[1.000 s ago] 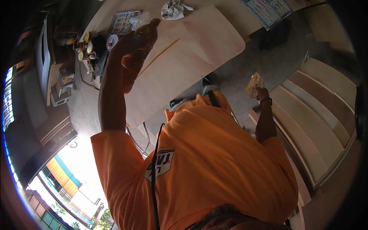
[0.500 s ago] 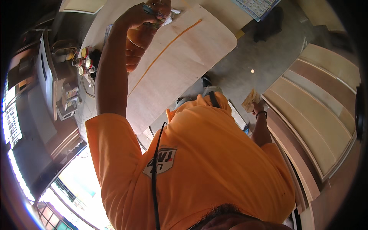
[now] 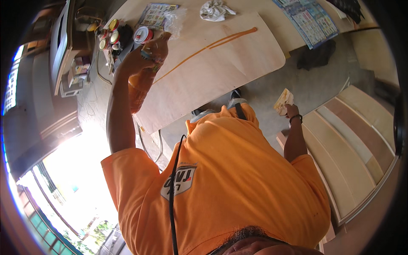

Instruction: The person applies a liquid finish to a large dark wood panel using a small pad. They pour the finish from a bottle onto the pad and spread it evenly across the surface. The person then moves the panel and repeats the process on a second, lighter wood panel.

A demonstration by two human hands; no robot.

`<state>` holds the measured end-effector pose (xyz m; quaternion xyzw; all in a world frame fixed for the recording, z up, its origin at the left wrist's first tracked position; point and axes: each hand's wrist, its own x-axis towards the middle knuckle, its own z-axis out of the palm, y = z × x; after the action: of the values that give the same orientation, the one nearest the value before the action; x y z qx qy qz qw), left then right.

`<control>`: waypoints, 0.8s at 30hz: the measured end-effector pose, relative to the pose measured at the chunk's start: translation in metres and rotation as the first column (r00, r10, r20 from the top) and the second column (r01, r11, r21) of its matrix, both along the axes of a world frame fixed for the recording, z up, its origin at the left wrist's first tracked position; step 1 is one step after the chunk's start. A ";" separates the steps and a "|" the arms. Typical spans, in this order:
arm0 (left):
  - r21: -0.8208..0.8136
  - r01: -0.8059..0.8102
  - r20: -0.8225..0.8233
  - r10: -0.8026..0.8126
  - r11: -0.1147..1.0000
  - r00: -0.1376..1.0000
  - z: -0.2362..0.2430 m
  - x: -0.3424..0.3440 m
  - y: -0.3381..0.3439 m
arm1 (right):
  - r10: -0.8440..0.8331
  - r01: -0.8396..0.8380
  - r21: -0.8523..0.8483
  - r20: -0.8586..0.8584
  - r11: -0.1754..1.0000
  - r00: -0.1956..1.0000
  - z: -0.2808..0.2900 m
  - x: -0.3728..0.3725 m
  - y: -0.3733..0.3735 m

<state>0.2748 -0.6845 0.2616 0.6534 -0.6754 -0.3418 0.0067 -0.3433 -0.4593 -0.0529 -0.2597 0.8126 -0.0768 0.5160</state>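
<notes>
My left hand (image 3: 135,64) is closed around a clear plastic bottle (image 3: 141,87) of orange-brown liquid, held tilted above the near left part of a pale wooden board (image 3: 244,59). The bottle's narrow end points away from me. Along the board runs an orange streak of liquid (image 3: 208,46), doubled toward its far right end. Out to the right, my right hand (image 3: 292,111) grips a flat, stained yellowish piece (image 3: 283,101), held over the floor beside the board. Its exact kind cannot be made out.
Beyond the bottle stand a red-and-white tin (image 3: 143,35), a clear plastic bag (image 3: 174,23) and a printed sheet (image 3: 155,16). A white cloth (image 3: 216,10) lies behind the board. Several jars (image 3: 114,37) are at left. Wooden panels (image 3: 352,148) lean at right; a black bag (image 3: 316,55) rests on the floor.
My left hand has drawn the bottle nearer to me and leftward. A second orange line shows beside the first. The view has shifted, and my right hand still holds the yellowish piece.
</notes>
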 end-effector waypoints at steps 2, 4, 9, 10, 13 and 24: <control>-0.027 -0.027 -0.060 0.026 0.999 0.998 -0.007 0.051 0.027 | 0.046 -0.046 -0.030 -0.018 0.998 0.999 0.005 0.011 -0.023; -0.026 -0.121 -0.064 0.119 0.992 0.991 -0.002 0.089 0.057 | 0.099 -0.102 -0.063 -0.046 0.993 0.994 0.012 0.033 -0.042; 0.025 -0.273 -0.054 0.274 0.962 0.960 -0.007 0.190 0.127 | 0.308 -0.334 -0.181 -0.159 0.925 0.938 0.045 0.118 -0.083; 0.036 -0.287 -0.033 0.288 0.957 0.957 -0.005 0.210 0.138 | 0.323 -0.361 -0.257 -0.179 0.897 0.929 0.050 0.139 -0.085; -0.032 -0.296 -0.011 0.296 0.955 0.955 -0.022 0.280 0.178 | 0.352 -0.394 -0.403 -0.177 0.826 0.919 0.074 0.219 -0.099; -0.089 -0.377 -0.031 0.376 0.922 0.926 -0.016 0.392 0.249 | 0.677 -0.615 -0.680 -0.234 0.399 0.697 0.179 0.520 -0.128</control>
<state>0.6668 -0.4359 0.2458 0.7676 -0.5526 -0.3065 0.1072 0.1768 -0.5870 0.1264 -0.7287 0.5279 -0.1907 0.3923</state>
